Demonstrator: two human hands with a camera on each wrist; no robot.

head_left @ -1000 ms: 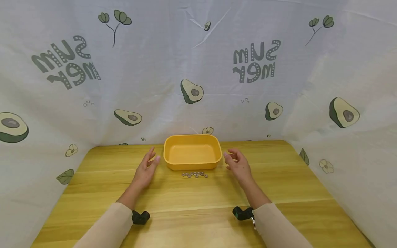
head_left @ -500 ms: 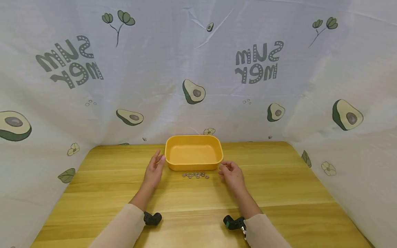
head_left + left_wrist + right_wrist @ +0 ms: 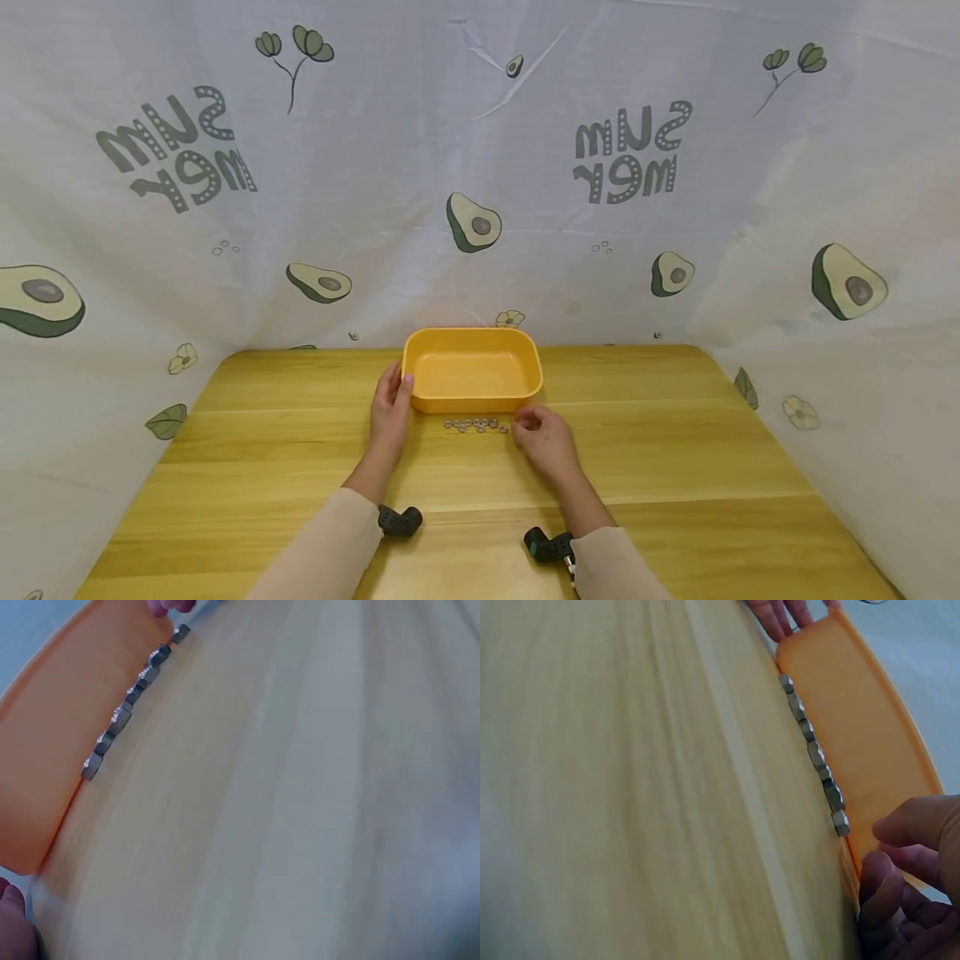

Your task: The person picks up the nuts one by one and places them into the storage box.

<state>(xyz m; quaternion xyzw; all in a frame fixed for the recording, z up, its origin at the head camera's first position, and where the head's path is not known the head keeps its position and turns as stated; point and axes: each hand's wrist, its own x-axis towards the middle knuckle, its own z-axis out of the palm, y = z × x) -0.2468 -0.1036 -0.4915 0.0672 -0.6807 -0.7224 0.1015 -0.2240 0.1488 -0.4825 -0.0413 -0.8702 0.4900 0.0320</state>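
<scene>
A yellow rectangular bin (image 3: 472,404) stands on the table, looking orange in both wrist views. Several small metal hex nuts (image 3: 816,754) lie in a loose row along its front wall. My left hand (image 3: 391,408) is at the bin's left end, its fairly straight fingers against the side and the thumb near the front corner. My right hand (image 3: 546,440) hovers just right of the nuts, near the bin's front right corner. Its fingers are loosely bent, with a gap between thumb and index finger and nothing visible between them. Only a few left fingertips (image 3: 10,900) show in the left wrist view.
The wooden table (image 3: 675,467) runs back to a pale cloth (image 3: 570,275) printed with avocados, which also hangs at both sides. A black wrist camera mount (image 3: 401,522) sits on the left wrist, and another mount (image 3: 547,546) on the right.
The left hand has moved right until it meets the bin's left end. My right hand has come down and left, toward the rightmost nut. Bin and nuts have kept their places.
</scene>
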